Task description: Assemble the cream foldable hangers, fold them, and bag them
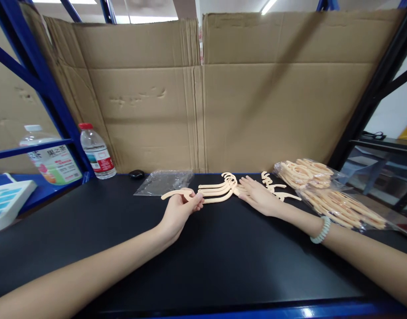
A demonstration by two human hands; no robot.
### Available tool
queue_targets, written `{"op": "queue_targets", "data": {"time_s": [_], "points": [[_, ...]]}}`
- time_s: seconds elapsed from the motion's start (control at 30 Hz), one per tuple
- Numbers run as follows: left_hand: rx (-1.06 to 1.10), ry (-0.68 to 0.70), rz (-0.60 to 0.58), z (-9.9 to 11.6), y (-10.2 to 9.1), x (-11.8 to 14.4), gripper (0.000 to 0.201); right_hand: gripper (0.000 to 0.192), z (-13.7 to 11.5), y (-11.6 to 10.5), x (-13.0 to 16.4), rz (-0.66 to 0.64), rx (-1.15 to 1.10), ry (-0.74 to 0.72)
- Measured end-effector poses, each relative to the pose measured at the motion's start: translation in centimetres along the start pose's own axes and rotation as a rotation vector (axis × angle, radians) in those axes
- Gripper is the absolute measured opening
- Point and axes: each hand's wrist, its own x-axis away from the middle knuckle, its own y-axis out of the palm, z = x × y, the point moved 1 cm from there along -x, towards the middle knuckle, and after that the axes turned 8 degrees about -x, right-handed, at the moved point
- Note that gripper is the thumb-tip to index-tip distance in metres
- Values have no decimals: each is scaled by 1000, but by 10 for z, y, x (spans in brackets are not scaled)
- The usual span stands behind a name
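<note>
A curved beige piece (172, 193) is pinched by the left hand (176, 212); the stacked beige hangers (219, 193) are partly covered by the flat, unclenched right hand (261, 198); on the black table (223, 261), bagged beige pieces (343, 207) are laid farther right.

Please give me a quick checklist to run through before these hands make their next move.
1. Left hand has a grip on the curved cream piece: ok, pinched by thumb and fingers.
2. That piece is separate from the row of cream hangers: cannot tell, fingers hide the spot.
3. Right hand is over the row: ok, spread flat at its right end.
4. Clear plastic packaging is away from both hands: ok, lying beyond the left one.
5. Red-capped bottle is closed and standing: ok.
</note>
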Motion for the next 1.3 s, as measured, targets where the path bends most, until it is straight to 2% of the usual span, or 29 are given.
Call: {"op": "queue_targets", "data": {"time_s": [0.13,0.2,0.3,0.43,0.57,0.7,0.87,1.13,1.3], "points": [[-48,21,-17,6,-6,-3,27,28,-11,-19,13,137,-51,-93],[-45,-3,-29,5,-8,-3,27,16,-13,-21,20,146,-63,-96],[-21,-50,-36,1,-9,-3,27,8,-10,-17,25,131,-108,-46],[8,-64,-29,-5,-10,-4,25,10,-7,-13,26,137,-167,-4],[69,-79,-41,-9,-13,-8,25,10,-12,-20,33,163,-275,20],[174,-121,-126,-13,-17,-16,27,11,-18,-26,39,217,-444,71],[237,-209,-185,-14,-20,-19,26,22,-18,-28,41,350,-408,39],[316,-250,-260,-9,-16,-12,18,15,-21,-30,44,459,-364,-39],[324,-236,-316,-8,-16,-12,17,10,-26,-32,45,472,-373,-70]]}}
